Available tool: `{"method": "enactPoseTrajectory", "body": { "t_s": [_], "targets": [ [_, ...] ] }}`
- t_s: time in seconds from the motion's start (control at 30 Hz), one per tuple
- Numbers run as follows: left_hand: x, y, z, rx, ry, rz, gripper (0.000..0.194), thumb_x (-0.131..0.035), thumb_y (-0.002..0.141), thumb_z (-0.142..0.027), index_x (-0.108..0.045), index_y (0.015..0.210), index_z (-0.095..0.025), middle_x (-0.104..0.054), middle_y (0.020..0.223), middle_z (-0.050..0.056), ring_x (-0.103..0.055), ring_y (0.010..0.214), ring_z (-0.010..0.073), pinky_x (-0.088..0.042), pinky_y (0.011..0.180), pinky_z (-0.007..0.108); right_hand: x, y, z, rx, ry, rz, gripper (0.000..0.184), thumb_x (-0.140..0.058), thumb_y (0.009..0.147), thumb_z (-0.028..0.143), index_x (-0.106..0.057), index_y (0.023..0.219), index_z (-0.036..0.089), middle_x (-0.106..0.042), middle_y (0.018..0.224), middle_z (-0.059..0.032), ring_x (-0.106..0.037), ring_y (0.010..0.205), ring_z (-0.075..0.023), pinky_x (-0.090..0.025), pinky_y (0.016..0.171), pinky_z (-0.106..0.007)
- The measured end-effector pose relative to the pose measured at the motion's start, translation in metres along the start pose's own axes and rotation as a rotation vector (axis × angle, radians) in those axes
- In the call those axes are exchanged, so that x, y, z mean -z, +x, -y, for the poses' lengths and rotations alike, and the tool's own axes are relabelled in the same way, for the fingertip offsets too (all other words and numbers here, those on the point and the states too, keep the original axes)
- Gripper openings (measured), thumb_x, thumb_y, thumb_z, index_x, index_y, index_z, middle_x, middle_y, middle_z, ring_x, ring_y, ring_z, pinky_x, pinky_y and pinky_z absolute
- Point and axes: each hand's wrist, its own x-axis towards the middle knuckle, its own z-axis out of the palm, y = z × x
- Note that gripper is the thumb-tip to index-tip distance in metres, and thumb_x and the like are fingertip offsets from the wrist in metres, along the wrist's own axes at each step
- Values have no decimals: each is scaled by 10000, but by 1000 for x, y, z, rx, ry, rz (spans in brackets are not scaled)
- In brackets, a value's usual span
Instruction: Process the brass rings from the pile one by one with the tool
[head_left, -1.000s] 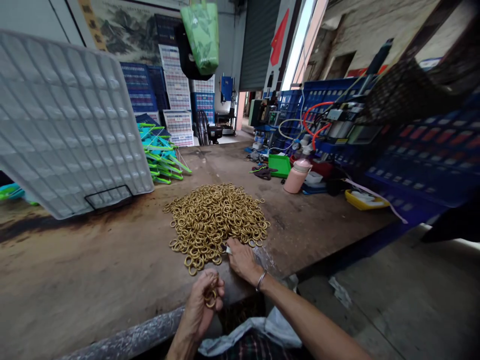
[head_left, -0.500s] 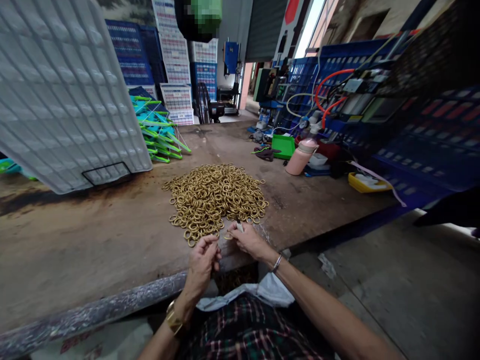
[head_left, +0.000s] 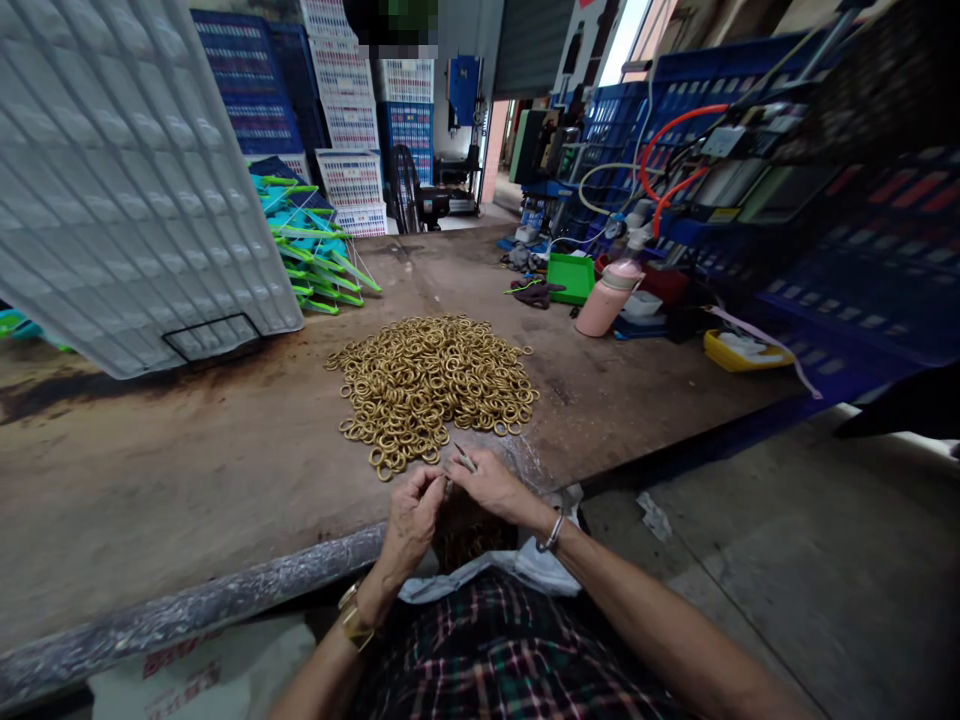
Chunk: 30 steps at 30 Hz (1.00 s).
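Just in front of the pile of brass-coloured rings [head_left: 435, 385], my two hands meet over the table's near edge. My left hand [head_left: 411, 518] is closed, thumb and fingertips pinched together; what lies in the pinch is too small and covered to make out. My right hand [head_left: 495, 487] is closed as well, its fingertips touching those of the left. A small pointed tool [head_left: 466, 459] with a thin dark tip sticks up out of the right hand, angled toward the pile. Below the hands, an opening holds many small brownish pieces [head_left: 474, 540], partly hidden.
A large pale ribbed crate [head_left: 142, 200] stands at left beside green and blue hangers [head_left: 311, 250]. To the right are a pink bottle [head_left: 604, 300], a green tray [head_left: 571, 278], dark gloves [head_left: 536, 292] and a yellow dish [head_left: 742, 350]. Another person is partly visible at the back.
My hands have come together, and their fingertips now touch. A ring seen at my right fingertips earlier is hidden now. The view has tilted slightly downward.
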Motion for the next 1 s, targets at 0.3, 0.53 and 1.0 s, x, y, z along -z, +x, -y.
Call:
{"method": "enactPoseTrajectory", "body": {
  "t_s": [0.3, 0.53, 1.0],
  "targets": [
    [1, -1, 8, 236, -251, 148, 325, -574, 739, -499, -502, 736, -182, -417, 492, -84, -269, 364, 34, -171, 356, 165, -1, 2, -2, 27, 12, 61, 223, -419, 792, 316, -452, 623, 174, -413, 570, 53, -357, 549, -87, -282, 521, -211],
    [-2, -1, 1, 282, -306, 94, 350, -635, 676, -494, -499, 731, -177, -456, 524, -79, -294, 358, 22, -186, 339, 149, 1, 4, -8, 46, -87, -24, 244, -377, 843, 288, -515, 678, 173, -501, 600, 26, -432, 561, -106, -318, 556, -218],
    [0, -1, 5, 221, -221, 10, 375, -597, 693, -533, -482, 726, -178, -475, 525, -74, -315, 364, 25, -201, 343, 148, -6, -8, -11, 240, -795, 40, 187, -429, 726, 91, -553, 845, 164, -594, 750, -31, -461, 632, -141, -259, 584, -255]
  ]
}}
